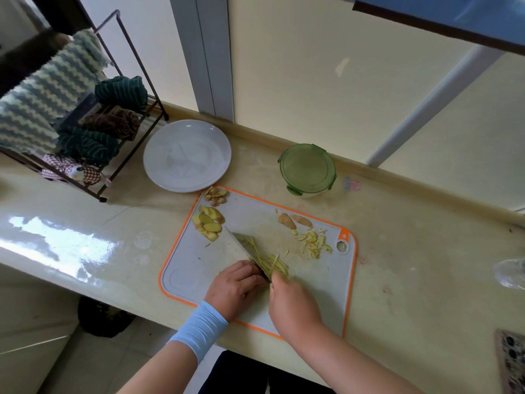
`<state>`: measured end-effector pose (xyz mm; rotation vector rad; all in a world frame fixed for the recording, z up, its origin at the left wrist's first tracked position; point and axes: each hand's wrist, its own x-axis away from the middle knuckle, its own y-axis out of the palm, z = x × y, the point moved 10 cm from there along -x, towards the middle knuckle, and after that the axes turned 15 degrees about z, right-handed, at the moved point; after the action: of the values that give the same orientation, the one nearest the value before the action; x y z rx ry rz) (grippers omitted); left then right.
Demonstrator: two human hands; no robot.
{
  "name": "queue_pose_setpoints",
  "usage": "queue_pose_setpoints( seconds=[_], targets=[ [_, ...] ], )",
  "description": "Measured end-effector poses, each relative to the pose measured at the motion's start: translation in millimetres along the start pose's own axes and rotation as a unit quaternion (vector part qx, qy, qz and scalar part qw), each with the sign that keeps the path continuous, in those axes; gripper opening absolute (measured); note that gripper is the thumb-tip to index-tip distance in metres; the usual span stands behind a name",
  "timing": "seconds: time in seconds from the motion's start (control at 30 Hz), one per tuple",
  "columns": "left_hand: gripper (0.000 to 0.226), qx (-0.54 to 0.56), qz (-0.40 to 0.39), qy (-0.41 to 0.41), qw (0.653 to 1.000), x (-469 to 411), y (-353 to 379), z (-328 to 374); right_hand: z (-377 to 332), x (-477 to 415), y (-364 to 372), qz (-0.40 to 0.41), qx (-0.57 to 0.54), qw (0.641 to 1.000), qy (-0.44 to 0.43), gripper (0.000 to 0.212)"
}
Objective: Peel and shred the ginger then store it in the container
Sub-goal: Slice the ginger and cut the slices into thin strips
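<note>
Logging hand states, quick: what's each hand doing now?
Left hand: grips the knife.
Right hand: fingers on ginger shreds; grip cannot be told.

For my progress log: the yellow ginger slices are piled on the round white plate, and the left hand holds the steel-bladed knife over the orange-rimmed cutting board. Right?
Not quite. The head view shows the yellow ginger slices piled on the orange-rimmed grey cutting board, not on the round white plate. The left hand does hold the steel-bladed knife over the board.
</note>
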<state>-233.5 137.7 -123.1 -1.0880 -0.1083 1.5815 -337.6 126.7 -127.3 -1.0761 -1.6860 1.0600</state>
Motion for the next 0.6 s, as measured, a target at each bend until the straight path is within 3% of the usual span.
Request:
queue_pose_setpoints(
  seconds=[0.6],
  targets=[
    [0.016,-0.001,0.005,-0.009,1.0,0,-1,-1,9,12,-3,-0.005,0.01,1.0,0.004,0.017]
  ],
)
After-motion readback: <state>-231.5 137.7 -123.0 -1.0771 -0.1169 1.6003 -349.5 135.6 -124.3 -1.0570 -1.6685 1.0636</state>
